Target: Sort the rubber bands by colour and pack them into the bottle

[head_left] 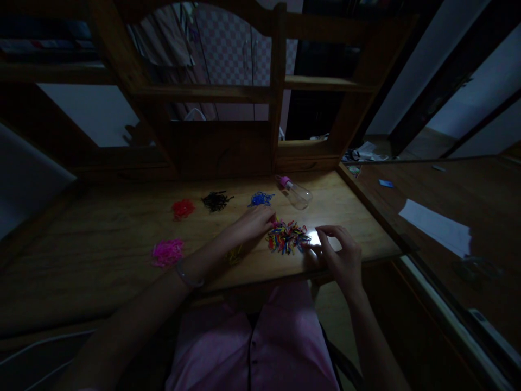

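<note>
A pink, creased shirt fills six o'clock, a dark line running down its front with small dark buttons beside it. A thin, pale, rounded bracelet circles the left wrist between seven and eight o'clock; the right wrist, near four, is bare.

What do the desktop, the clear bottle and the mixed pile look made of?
Desktop: likely varnished wood, by grain and sheen. Bottle: glass or plastic, smooth, see-through. Mixed pile: probably rubber or plastic, from thin, bright strands; finish unclear.

Smooth, glossy wooden desk; clear, glossy bottle; matt paper.
</note>
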The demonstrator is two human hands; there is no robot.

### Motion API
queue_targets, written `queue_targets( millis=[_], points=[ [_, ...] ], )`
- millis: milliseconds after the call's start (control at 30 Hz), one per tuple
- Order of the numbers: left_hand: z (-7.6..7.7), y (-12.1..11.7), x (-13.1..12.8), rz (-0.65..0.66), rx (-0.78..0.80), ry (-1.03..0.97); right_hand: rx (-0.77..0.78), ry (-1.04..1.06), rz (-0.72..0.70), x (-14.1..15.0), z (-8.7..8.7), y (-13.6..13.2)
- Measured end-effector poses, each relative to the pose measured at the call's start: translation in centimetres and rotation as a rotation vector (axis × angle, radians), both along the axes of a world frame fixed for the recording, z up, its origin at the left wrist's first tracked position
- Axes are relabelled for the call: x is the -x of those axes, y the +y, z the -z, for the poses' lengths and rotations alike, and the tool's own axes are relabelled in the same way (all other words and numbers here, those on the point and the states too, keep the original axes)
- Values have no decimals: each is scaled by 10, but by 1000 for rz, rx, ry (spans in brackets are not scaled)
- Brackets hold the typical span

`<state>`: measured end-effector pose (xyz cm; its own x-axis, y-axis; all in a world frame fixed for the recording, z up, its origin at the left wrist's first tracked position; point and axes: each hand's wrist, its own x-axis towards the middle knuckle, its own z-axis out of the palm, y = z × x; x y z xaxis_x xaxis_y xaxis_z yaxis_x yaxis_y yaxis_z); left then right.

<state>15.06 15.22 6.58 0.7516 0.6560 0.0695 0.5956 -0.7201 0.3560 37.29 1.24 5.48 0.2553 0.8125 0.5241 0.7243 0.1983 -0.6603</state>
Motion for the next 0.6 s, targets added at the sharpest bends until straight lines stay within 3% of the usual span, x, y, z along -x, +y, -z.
queue_targets(
  millis=[167,300,467,600],
  points=[
    [7,10,1,38,41,-26,19,7,-19,1,2,-2],
    [8,18,9,21,185,-75,15,24,-17,1,4,-2],
    [3,22,21,-28,490,-198,20,41,-13,1,6,-2],
    [-8,21,28,-66,546,-275,35,54,-18,3,4,-3]
  ],
)
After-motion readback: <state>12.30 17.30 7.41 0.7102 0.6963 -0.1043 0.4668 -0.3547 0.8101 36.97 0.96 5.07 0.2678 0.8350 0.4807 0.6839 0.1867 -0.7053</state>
